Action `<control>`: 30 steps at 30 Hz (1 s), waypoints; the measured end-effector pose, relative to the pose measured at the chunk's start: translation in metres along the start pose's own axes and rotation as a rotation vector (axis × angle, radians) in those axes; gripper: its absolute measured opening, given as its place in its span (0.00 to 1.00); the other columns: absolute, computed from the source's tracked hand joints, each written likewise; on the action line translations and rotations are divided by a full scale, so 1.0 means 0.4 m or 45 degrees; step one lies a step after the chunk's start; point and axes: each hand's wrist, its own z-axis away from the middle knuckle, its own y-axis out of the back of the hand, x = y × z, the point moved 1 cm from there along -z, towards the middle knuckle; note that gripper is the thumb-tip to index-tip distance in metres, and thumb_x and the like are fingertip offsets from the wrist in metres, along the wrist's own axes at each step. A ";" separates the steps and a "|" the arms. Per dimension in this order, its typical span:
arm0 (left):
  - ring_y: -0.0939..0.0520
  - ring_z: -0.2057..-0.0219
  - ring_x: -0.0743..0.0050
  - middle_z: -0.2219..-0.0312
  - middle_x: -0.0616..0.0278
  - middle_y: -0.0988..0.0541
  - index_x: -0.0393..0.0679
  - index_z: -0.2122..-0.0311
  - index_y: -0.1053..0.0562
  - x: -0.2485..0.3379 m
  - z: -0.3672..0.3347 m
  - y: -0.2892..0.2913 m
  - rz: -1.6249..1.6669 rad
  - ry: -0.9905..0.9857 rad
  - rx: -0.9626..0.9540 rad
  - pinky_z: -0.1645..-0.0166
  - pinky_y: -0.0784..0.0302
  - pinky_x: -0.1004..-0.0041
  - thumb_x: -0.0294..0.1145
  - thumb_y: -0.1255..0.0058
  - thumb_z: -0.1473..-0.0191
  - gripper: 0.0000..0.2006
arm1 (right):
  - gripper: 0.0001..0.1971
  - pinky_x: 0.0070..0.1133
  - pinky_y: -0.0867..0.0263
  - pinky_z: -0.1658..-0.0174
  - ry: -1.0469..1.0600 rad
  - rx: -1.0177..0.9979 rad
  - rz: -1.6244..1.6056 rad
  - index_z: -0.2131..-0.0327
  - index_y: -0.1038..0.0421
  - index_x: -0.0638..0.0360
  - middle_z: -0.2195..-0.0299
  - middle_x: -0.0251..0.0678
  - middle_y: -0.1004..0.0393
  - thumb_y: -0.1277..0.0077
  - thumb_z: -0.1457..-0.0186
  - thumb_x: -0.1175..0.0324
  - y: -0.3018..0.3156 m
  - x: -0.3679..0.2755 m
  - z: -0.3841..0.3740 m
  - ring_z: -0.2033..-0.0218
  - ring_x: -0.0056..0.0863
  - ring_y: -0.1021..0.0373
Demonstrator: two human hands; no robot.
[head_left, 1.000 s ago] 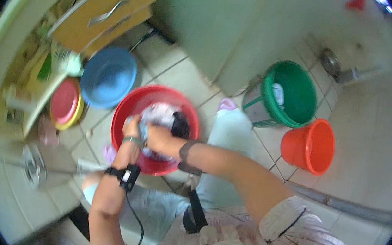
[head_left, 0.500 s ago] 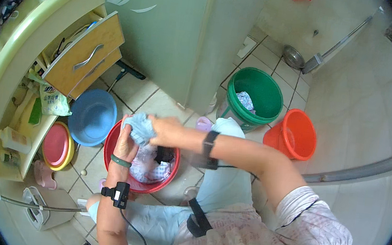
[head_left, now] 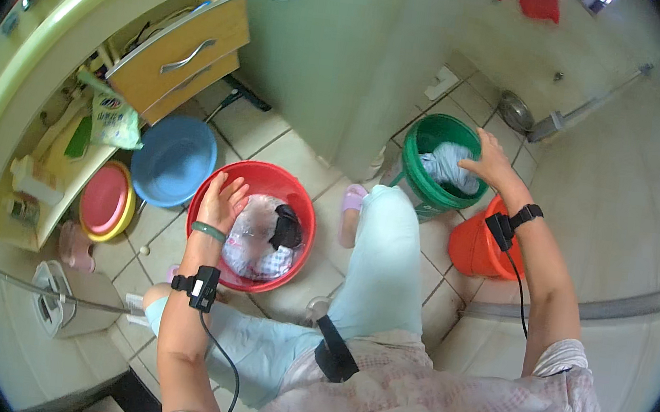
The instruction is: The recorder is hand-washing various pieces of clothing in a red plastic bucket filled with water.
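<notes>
My right hand (head_left: 495,161) is over the far rim of the green bucket (head_left: 417,191), its thumb and fingers spread apart. Just beside the thumb, a light blue cloth (head_left: 450,161), slightly blurred, lies in the bucket mouth, out of my grasp. My left hand (head_left: 222,205) hovers empty over the left side of the red basin (head_left: 282,179), palm partly turned up and fingers loosely extended. Inside that basin are a pale, pinkish garment (head_left: 240,240), a black cloth (head_left: 287,229) and a checked cloth (head_left: 271,264).
An orange bucket (head_left: 468,248) stands close behind the green one. Left of the red basin are a blue basin (head_left: 173,162) and stacked pink and yellow basins (head_left: 103,205). A cabinet drawer (head_left: 180,55) is pulled out. A frosted panel (head_left: 313,66) rises ahead.
The light blue cloth, held between both hands over the red basin before, is now in the green bucket. My right hand has swung right and let go; my left hand has emptied.
</notes>
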 end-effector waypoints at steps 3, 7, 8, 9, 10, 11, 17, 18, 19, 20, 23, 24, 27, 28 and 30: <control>0.29 0.55 0.63 0.52 0.52 0.32 0.46 0.46 0.45 -0.006 0.010 0.013 -0.020 0.004 0.085 0.55 0.31 0.67 0.49 0.54 0.48 0.29 | 0.37 0.29 0.45 0.45 0.191 -0.085 -0.381 0.46 0.46 0.62 0.45 0.49 0.46 0.44 0.57 0.56 -0.021 -0.114 -0.031 0.47 0.42 0.42; 0.27 0.56 0.63 0.52 0.51 0.32 0.45 0.45 0.45 0.021 0.037 0.079 0.033 -0.024 0.148 0.56 0.30 0.68 0.52 0.58 0.46 0.29 | 0.27 0.26 0.43 0.46 0.311 -0.526 -0.855 0.48 0.42 0.61 0.49 0.45 0.38 0.49 0.50 0.60 -0.012 -0.468 -0.056 0.49 0.33 0.39; 0.26 0.57 0.62 0.53 0.51 0.31 0.44 0.46 0.44 0.026 0.034 0.081 0.046 -0.044 0.119 0.57 0.29 0.68 0.53 0.58 0.46 0.29 | 0.26 0.25 0.41 0.49 0.462 -0.631 -1.012 0.50 0.40 0.61 0.52 0.43 0.35 0.49 0.50 0.59 -0.033 -0.534 -0.060 0.53 0.31 0.36; 0.26 0.57 0.63 0.54 0.51 0.30 0.43 0.47 0.43 0.032 0.036 0.070 0.039 -0.061 0.145 0.57 0.28 0.68 0.52 0.60 0.45 0.28 | 0.25 0.23 0.38 0.52 0.620 -0.743 -1.172 0.51 0.38 0.61 0.55 0.42 0.31 0.49 0.50 0.58 -0.064 -0.597 -0.065 0.56 0.29 0.33; 0.25 0.58 0.63 0.55 0.51 0.29 0.43 0.48 0.42 0.043 0.038 0.057 0.058 -0.057 0.137 0.58 0.28 0.68 0.52 0.62 0.44 0.27 | 0.25 0.23 0.38 0.52 0.658 -0.801 -1.182 0.51 0.38 0.61 0.55 0.42 0.31 0.49 0.50 0.58 -0.100 -0.655 -0.069 0.56 0.29 0.33; 0.25 0.58 0.64 0.55 0.51 0.29 0.42 0.48 0.42 0.050 0.035 0.055 0.078 -0.071 0.124 0.57 0.28 0.68 0.52 0.64 0.43 0.26 | 0.22 0.24 0.39 0.52 0.715 -1.022 -1.179 0.52 0.38 0.61 0.55 0.39 0.31 0.50 0.48 0.60 -0.144 -0.714 -0.070 0.55 0.29 0.34; 0.24 0.62 0.65 0.61 0.54 0.26 0.45 0.58 0.37 0.098 0.064 0.098 0.235 -0.167 0.126 0.59 0.27 0.68 0.48 0.62 0.43 0.17 | 0.27 0.29 0.41 0.49 1.077 -1.155 -0.525 0.50 0.39 0.60 0.54 0.48 0.34 0.48 0.52 0.59 -0.472 -1.011 -0.047 0.52 0.40 0.36; 0.24 0.62 0.65 0.61 0.54 0.26 0.45 0.58 0.37 0.104 0.075 0.109 0.250 -0.172 0.159 0.59 0.27 0.68 0.48 0.62 0.43 0.17 | 0.30 0.30 0.43 0.48 1.052 -1.160 -0.436 0.48 0.42 0.59 0.52 0.50 0.36 0.46 0.55 0.59 -0.525 -1.037 -0.040 0.50 0.43 0.38; 0.24 0.63 0.66 0.62 0.54 0.26 0.45 0.57 0.37 0.109 0.091 0.117 0.243 -0.181 0.164 0.59 0.27 0.69 0.48 0.62 0.43 0.17 | 0.32 0.31 0.43 0.47 0.974 -1.177 -0.330 0.47 0.43 0.55 0.51 0.49 0.37 0.45 0.57 0.59 -0.589 -1.064 -0.035 0.50 0.44 0.39; 0.24 0.63 0.67 0.62 0.54 0.26 0.45 0.57 0.37 0.113 0.096 0.116 0.240 -0.190 0.156 0.59 0.27 0.70 0.48 0.62 0.43 0.18 | 0.34 0.32 0.43 0.47 0.891 -1.181 -0.214 0.46 0.44 0.50 0.50 0.48 0.38 0.44 0.58 0.60 -0.652 -1.081 -0.040 0.49 0.44 0.39; 0.24 0.64 0.67 0.64 0.55 0.25 0.45 0.56 0.37 0.130 0.132 0.119 0.267 -0.208 0.199 0.59 0.28 0.70 0.48 0.63 0.42 0.18 | 0.36 0.34 0.44 0.46 0.918 -1.071 -0.042 0.46 0.45 0.48 0.48 0.45 0.41 0.42 0.60 0.62 -0.810 -1.107 -0.029 0.47 0.43 0.42; 0.24 0.64 0.68 0.64 0.55 0.25 0.45 0.56 0.37 0.132 0.138 0.122 0.279 -0.206 0.190 0.59 0.29 0.70 0.48 0.63 0.42 0.18 | 0.36 0.34 0.44 0.46 0.929 -1.088 -0.039 0.46 0.45 0.48 0.48 0.45 0.41 0.42 0.60 0.62 -0.860 -1.110 -0.016 0.47 0.43 0.42; 0.24 0.64 0.68 0.65 0.57 0.25 0.45 0.56 0.36 0.144 0.161 0.137 0.283 -0.207 0.226 0.58 0.31 0.70 0.47 0.63 0.42 0.17 | 0.34 0.33 0.43 0.46 1.040 -0.873 0.020 0.47 0.45 0.47 0.47 0.44 0.40 0.43 0.59 0.63 -0.950 -1.138 0.037 0.46 0.42 0.42; 0.24 0.64 0.69 0.65 0.57 0.24 0.45 0.57 0.35 0.150 0.158 0.130 0.264 -0.205 0.216 0.57 0.32 0.70 0.47 0.63 0.42 0.17 | 0.34 0.33 0.43 0.46 1.044 -0.878 0.029 0.47 0.45 0.47 0.47 0.44 0.40 0.43 0.59 0.63 -0.988 -1.126 0.026 0.46 0.42 0.42; 0.24 0.64 0.70 0.65 0.58 0.24 0.45 0.57 0.35 0.151 0.118 0.098 0.286 -0.157 0.147 0.57 0.33 0.70 0.46 0.63 0.42 0.16 | 0.34 0.29 0.43 0.46 0.739 -1.177 -0.200 0.46 0.45 0.49 0.48 0.46 0.39 0.44 0.58 0.63 -1.071 -1.030 -0.022 0.48 0.39 0.40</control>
